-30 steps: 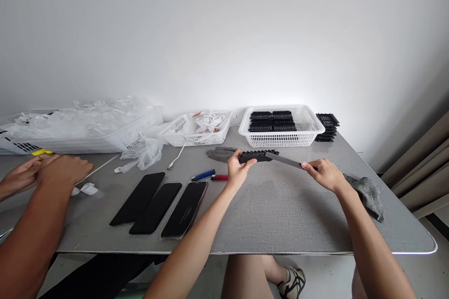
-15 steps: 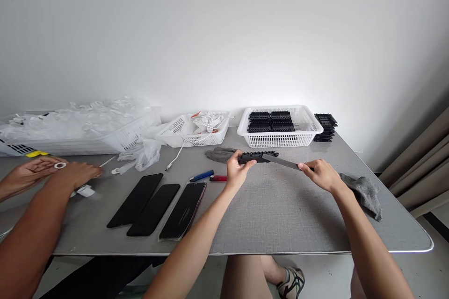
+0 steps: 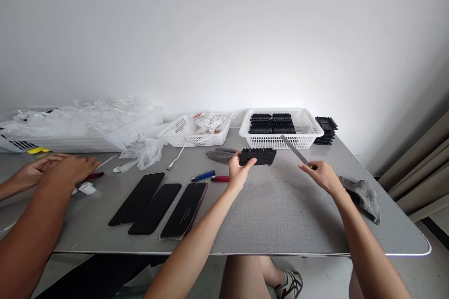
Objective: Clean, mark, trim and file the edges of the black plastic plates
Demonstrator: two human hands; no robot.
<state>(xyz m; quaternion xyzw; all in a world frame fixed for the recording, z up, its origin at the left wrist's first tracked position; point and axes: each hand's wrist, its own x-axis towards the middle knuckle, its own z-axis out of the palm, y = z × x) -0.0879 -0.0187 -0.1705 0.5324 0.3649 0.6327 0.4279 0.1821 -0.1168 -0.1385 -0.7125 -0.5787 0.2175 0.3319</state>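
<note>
My left hand (image 3: pixel 240 168) pinches the left end of a black toothed plastic part (image 3: pixel 259 156), holding it tilted above the table with its flat side toward me. In my right hand (image 3: pixel 321 174) is a flat file (image 3: pixel 294 150), a long grey strip with a bit of yellow at its handle. The file points up and left, apart from the part, its tip in front of the right basket (image 3: pixel 280 140). More black parts (image 3: pixel 271 124) of the same look lie in rows in that basket. A stack of black parts (image 3: pixel 325 131) stands to its right.
Phones (image 3: pixel 184 210) lie at left front, with a blue lighter (image 3: pixel 202 176) and a red lighter (image 3: pixel 220 179) behind. Grey cloths (image 3: pixel 365 196) lie on the table. A co-worker's hands (image 3: pixel 66 170) work at far left, by a plastic-bag pile (image 3: pixel 87 119) and cable basket (image 3: pixel 168 138).
The file has come off the black part and swung so its tip points up and away. My left hand has turned the part, showing more of its flat face.
</note>
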